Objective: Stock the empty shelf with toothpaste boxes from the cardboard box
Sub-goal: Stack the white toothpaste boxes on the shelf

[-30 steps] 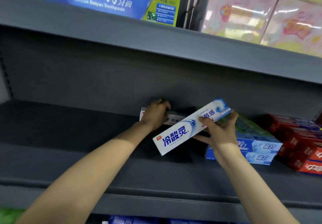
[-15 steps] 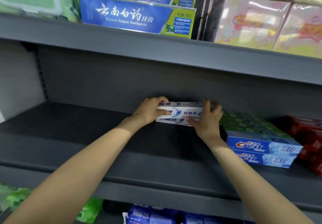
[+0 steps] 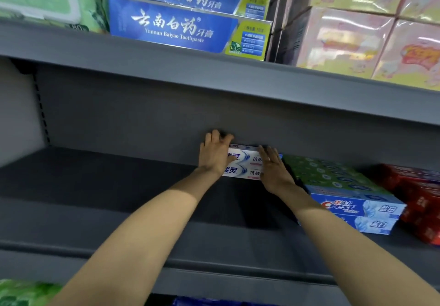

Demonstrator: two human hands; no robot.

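Two white toothpaste boxes [image 3: 245,165] with blue lettering lie stacked at the back of the dark grey shelf [image 3: 119,198], against the rear wall. My left hand [image 3: 215,154] wraps the stack's left end, fingers curled over the top. My right hand [image 3: 273,168] lies flat against the stack's right front, fingers spread and covering that end. The cardboard box is out of view.
Right of the stack are blue and green Crest boxes [image 3: 352,201], then red boxes [image 3: 419,201]. The shelf above [image 3: 214,74] carries blue Yunnan Baiyao boxes [image 3: 181,27] and pink packages [image 3: 357,39]. The shelf's left part is bare; green packs [image 3: 21,291] sit below.
The tilted white box in my right hand was laid level on the box at the back. Both hands now press on the stack, and the view has moved closer.
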